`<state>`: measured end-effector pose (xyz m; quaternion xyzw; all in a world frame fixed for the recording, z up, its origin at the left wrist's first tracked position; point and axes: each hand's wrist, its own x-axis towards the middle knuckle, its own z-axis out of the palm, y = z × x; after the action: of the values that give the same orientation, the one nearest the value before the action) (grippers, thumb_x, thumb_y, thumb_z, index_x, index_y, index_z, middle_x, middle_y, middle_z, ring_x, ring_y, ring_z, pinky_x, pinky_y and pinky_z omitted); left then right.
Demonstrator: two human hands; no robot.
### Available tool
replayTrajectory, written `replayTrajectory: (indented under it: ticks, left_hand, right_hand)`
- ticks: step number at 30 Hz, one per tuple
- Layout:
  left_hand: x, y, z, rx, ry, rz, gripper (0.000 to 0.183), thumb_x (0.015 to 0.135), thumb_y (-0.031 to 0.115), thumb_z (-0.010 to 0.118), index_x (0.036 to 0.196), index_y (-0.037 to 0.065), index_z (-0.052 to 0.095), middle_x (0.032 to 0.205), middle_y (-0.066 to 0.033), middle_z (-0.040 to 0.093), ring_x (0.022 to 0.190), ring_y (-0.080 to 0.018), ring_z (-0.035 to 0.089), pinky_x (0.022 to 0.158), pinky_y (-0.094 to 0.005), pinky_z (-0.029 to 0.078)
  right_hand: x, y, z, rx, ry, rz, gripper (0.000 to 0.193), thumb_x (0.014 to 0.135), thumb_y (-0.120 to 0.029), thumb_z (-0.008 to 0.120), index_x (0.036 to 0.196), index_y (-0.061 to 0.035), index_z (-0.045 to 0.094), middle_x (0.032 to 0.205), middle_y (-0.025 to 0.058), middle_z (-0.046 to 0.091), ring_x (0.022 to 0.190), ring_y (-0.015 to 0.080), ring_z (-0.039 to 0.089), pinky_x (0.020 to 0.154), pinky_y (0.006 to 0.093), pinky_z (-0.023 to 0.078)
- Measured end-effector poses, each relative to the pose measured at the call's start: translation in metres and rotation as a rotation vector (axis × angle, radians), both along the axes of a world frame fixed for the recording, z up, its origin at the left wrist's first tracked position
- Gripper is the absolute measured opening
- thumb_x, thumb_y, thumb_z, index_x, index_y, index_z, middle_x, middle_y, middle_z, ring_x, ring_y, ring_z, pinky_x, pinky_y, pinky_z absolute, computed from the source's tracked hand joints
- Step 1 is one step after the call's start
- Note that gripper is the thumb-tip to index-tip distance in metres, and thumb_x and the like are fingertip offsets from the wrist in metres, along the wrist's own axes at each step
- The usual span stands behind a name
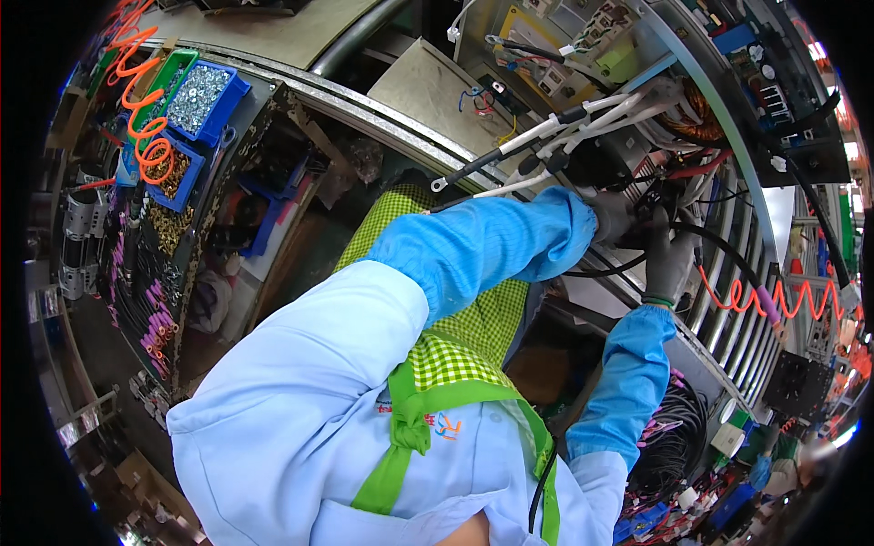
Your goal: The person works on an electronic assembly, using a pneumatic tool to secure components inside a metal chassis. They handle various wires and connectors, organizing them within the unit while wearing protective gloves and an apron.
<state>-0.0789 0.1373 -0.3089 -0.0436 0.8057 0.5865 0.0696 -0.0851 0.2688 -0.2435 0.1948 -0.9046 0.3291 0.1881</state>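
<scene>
My left hand, in a grey glove, reaches in among thick cables at the edge of an open equipment chassis; its fingertips are hidden there. Just beside it, my right hand, also gloved in grey, has its fingers bent around a black cable. That cable runs off to the right and ends in a purple sleeve. Above my left hand, a bundle of white cables sticks out to the left, some with black sleeves and a ring terminal. A copper-wound coil sits inside the chassis.
Metal rollers run under the chassis on the right, near a coiled orange air hose. Black cables lie coiled below my right arm. At far left stand blue bins of screws, another orange hose and purple-ended cables.
</scene>
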Motion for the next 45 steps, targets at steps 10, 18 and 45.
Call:
replayTrajectory:
  ticks: [10, 18, 45]
  left_hand:
    - [-0.019, 0.030, -0.064, -0.143, 0.429, 0.112, 0.035, 0.086, 0.020, 0.059, 0.118, 0.008, 0.057, 0.093, -0.0103, 0.067, 0.082, -0.0150, 0.064, 0.073, -0.0302, 0.050]
    - [-0.032, 0.021, -0.066, 1.262, -0.171, 0.006, 0.042, 0.085, 0.026, 0.060, 0.125, 0.015, 0.053, 0.104, -0.0132, 0.064, 0.093, -0.0219, 0.064, 0.080, -0.0312, 0.051]
    - [0.299, -0.228, 0.164, 0.307, 0.607, -0.505, 0.043, 0.091, 0.026, 0.058, 0.123, -0.002, 0.053, 0.121, -0.0167, 0.059, 0.113, -0.0246, 0.055, 0.096, -0.0371, 0.043]
  right_hand:
    - [0.000, -0.012, -0.002, -0.049, -0.254, 0.009, 0.047, 0.086, -0.030, 0.061, 0.117, 0.0048, 0.052, 0.110, 0.0231, 0.057, 0.106, 0.0367, 0.053, 0.093, 0.0407, 0.038]
    - [-0.006, -0.016, -0.009, -0.076, -0.119, -0.025, 0.040, 0.079, -0.034, 0.067, 0.093, 0.0016, 0.056, 0.094, 0.0211, 0.056, 0.091, 0.0387, 0.055, 0.081, 0.0444, 0.042]
    - [-0.005, -0.009, 0.008, 0.021, -0.418, 0.005, 0.062, 0.090, -0.036, 0.058, 0.133, 0.0056, 0.042, 0.130, 0.0200, 0.051, 0.108, 0.0275, 0.055, 0.090, 0.0336, 0.043]
